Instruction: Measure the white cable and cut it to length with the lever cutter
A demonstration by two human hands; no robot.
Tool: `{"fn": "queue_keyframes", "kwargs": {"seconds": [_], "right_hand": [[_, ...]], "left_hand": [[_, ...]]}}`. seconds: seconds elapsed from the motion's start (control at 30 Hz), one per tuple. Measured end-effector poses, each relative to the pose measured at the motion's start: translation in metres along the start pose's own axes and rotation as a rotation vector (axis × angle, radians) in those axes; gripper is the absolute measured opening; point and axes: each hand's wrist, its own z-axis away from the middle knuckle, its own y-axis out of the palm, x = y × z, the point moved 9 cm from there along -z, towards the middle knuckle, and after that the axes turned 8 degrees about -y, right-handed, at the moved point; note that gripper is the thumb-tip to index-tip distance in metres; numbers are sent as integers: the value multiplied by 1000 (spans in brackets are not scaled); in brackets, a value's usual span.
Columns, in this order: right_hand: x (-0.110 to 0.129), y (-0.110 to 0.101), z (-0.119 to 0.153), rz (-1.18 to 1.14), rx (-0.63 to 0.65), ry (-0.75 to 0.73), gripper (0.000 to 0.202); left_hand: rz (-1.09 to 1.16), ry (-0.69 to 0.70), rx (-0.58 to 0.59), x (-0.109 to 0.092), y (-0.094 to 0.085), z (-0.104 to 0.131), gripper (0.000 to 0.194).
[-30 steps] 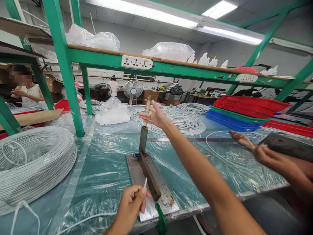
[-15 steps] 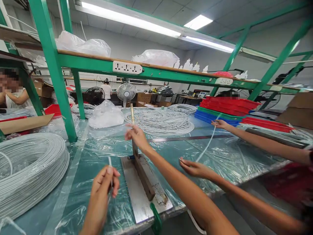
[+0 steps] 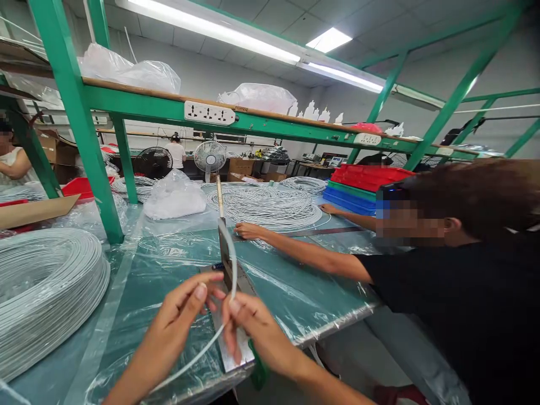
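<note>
A white cable (image 3: pixel 233 264) runs upward in a curve from my right hand (image 3: pixel 253 320), whose thumb and fingers pinch it. Its other part trails down to the lower left, below my left hand (image 3: pixel 183 309). My left hand is beside the right one, fingers apart, with nothing seen in its grasp. Behind both hands is a metal cutting tool (image 3: pixel 224 247) with an upright lever, on a metal plate (image 3: pixel 230 360) at the table edge, partly hidden by my hands.
A big cable coil (image 3: pixel 50 298) lies at the left. Farther back are loose coils (image 3: pixel 270 205), a plastic bag (image 3: pixel 175 197) and stacked trays (image 3: pixel 350 197). At the right a person (image 3: pixel 464 270) leans in, arms stretched over the table (image 3: pixel 287 287).
My right hand has come down from the lever and now pinches the cable. My left hand has opened. The person at the right has leaned in and reached towards the loose coils.
</note>
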Motion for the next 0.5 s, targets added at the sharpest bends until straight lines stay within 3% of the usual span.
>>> {"fn": "queue_keyframes", "kwargs": {"seconds": [0.1,0.2,0.37,0.5], "right_hand": [[30,-57,3,37,-265,-88,38],[40,-92,14,63,-381,-86,38],[30,-107,30,104,-379,-30,40],[20,-123,31,83,-447,13,43]], "left_hand": [[-312,-177,138,40,-6,8,47],[-549,-237,170,70,-20,14,44],[-786,-233,216,84,-31,15,35],[-999,-261,254,88,-46,13,38]]}}
